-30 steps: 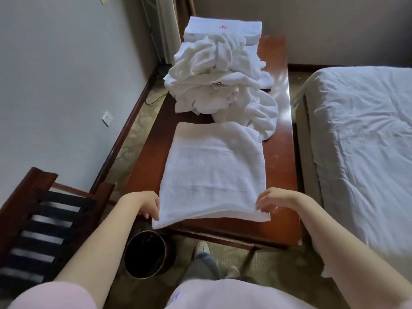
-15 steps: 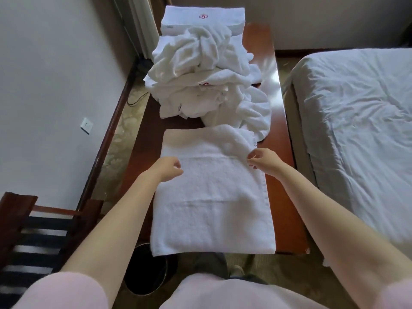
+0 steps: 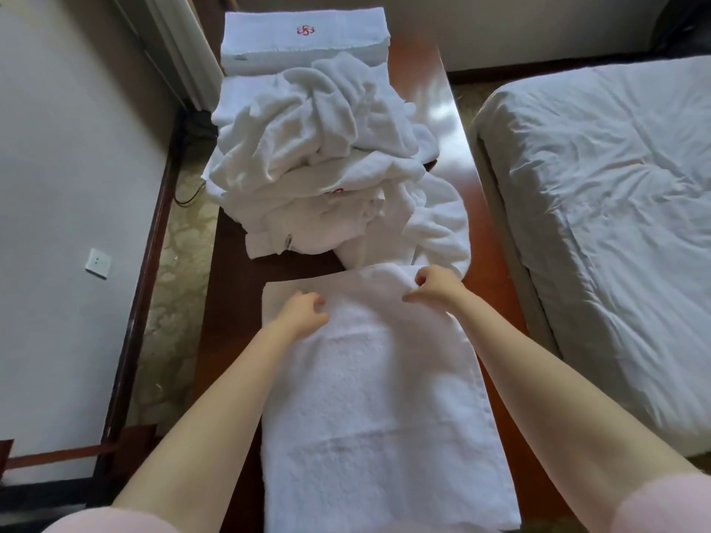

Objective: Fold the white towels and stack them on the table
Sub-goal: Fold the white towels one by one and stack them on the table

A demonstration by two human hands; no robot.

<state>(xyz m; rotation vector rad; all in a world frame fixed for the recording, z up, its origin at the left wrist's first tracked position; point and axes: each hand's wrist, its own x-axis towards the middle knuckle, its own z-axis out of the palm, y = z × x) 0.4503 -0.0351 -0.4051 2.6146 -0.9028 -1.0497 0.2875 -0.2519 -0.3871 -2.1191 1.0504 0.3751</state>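
Note:
A white towel point(image 3: 377, 409) lies flat along the near half of the dark wooden table point(image 3: 231, 294), with its near part doubled over toward the far end. My left hand point(image 3: 304, 313) and my right hand point(image 3: 434, 286) sit close to the towel's far edge. The fingers of both hands are curled and pinch the folded-over edge. Behind it lies a heap of crumpled white towels point(image 3: 319, 155). At the table's far end rests a neatly folded white towel point(image 3: 304, 40) with a red emblem.
A bed with white sheets point(image 3: 600, 209) runs along the table's right side. The wall on the left has a white socket point(image 3: 98, 263), and a dark cable lies on the patterned floor point(image 3: 177, 309) below it. A dark wooden rack point(image 3: 57, 478) stands at the lower left.
Both hands took the towel's near edge at the front of the table and carried it forward over the towel, doubling it. The view tilted closer and lower over the table.

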